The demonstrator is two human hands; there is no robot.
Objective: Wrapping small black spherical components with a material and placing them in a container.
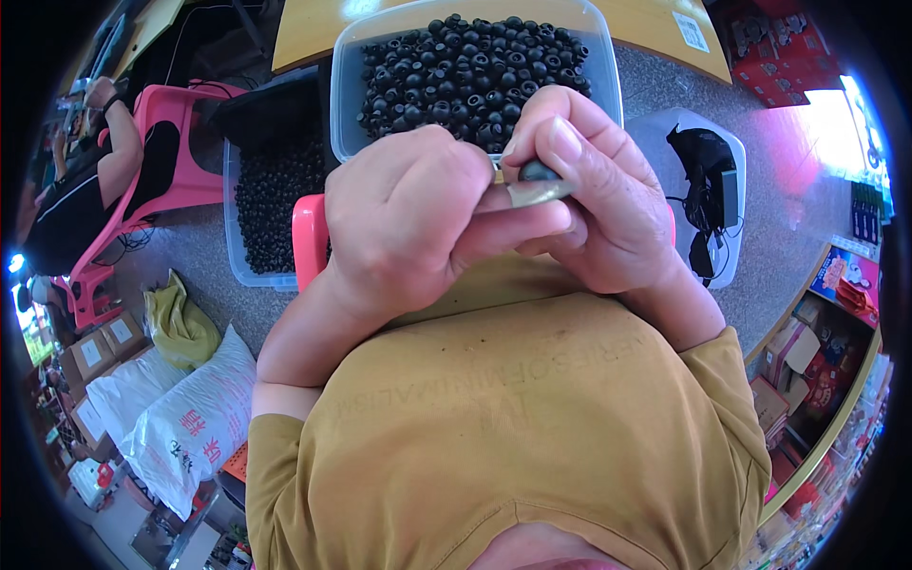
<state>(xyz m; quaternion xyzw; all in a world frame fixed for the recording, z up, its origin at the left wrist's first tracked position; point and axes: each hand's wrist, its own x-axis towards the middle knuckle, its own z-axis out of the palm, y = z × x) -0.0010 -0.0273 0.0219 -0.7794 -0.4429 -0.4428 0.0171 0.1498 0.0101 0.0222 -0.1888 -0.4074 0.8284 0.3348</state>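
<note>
My left hand (pixel 404 214) is closed in a fist around a small knife, whose handle is mostly hidden in the palm. The knife's short metal blade (pixel 541 193) points to the right, toward the other hand. Between thumb and fingers, my right hand (pixel 613 185) pinches a dark round bead-like piece (pixel 539 171), which sits against the blade. Just beyond both hands stands a clear plastic bin (pixel 344 81) heaped with black round pieces (pixel 465 76); many show a round hole or pale ring.
A second clear bin (pixel 231 204) of black pieces is on the floor at left. At right, another bin (pixel 733 171) holds black cables. Beyond lies a wooden table (pixel 646 28). A person (pixel 119 157) is by a pink chair (pixel 185 180). White sacks (pixel 190 437) lie lower left.
</note>
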